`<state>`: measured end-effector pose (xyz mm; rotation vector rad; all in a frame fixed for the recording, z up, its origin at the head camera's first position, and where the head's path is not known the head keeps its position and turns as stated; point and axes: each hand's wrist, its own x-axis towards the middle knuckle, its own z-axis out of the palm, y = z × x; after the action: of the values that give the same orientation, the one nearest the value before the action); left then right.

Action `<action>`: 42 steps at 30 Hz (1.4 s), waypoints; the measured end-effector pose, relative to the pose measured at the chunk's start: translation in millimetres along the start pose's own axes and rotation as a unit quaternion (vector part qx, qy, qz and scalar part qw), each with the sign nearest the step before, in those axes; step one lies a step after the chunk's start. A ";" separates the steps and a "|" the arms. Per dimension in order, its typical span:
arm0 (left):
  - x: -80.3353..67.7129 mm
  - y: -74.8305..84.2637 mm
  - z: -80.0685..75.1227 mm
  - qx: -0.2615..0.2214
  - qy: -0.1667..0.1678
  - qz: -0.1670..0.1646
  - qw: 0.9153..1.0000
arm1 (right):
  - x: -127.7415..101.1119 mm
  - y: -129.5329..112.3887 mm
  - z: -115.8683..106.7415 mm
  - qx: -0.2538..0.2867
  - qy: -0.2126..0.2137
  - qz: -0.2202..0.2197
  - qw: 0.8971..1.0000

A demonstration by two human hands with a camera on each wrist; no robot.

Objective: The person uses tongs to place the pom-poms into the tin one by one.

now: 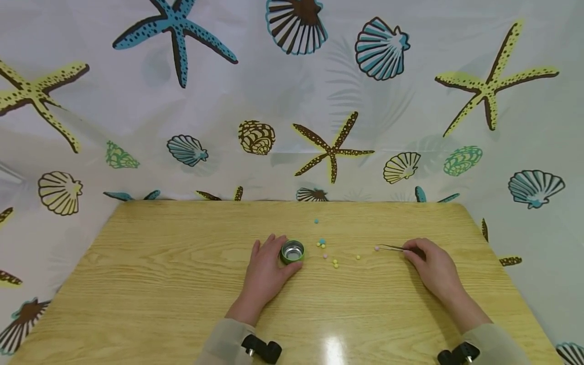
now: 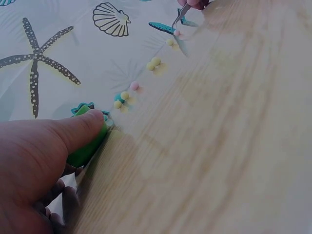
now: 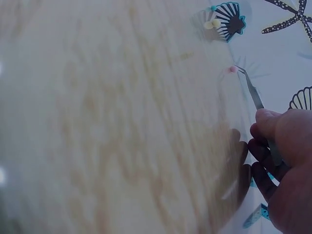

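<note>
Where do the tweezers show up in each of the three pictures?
Head: the tweezers are right of centre, below mid-height, in the right hand.
Left wrist: top edge, slightly right of centre.
Right wrist: right side, from above mid-height down into the hand.
Shared landmark: the pink bead at their tips.

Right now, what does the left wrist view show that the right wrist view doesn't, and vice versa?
Left wrist only: the left hand gripping a green, round-sided tin.

Right wrist only: most of the right hand, of which the left wrist view catches just a bit at its top edge, and the rear end of the slim silver metal tweezers.

Both: the tweezers' front part, a small round pink bead at their tips, small round yellow beads, the pale wood-grain tabletop and the white shell-and-starfish-print sheet.
</note>
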<state>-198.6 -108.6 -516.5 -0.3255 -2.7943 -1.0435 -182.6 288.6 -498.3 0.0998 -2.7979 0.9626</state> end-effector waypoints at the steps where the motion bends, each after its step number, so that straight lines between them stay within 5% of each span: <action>1: 0.3 -0.2 0.3 0.001 0.001 0.001 1.000 | 0.2 0.1 0.0 -0.003 0.001 -0.003 1.000; 27: 0.1 -0.3 1.8 0.001 -0.004 -0.005 1.000 | 2.4 5.1 2.5 -0.077 0.002 -0.075 0.994; 42: -0.4 0.8 -0.1 0.008 -0.006 -0.010 1.000 | 2.8 -1.0 7.7 -0.056 0.026 -0.050 0.997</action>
<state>-198.0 -108.2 -516.1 -0.3039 -2.8213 -1.0278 -186.3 283.1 -503.2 0.1950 -2.7635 0.7734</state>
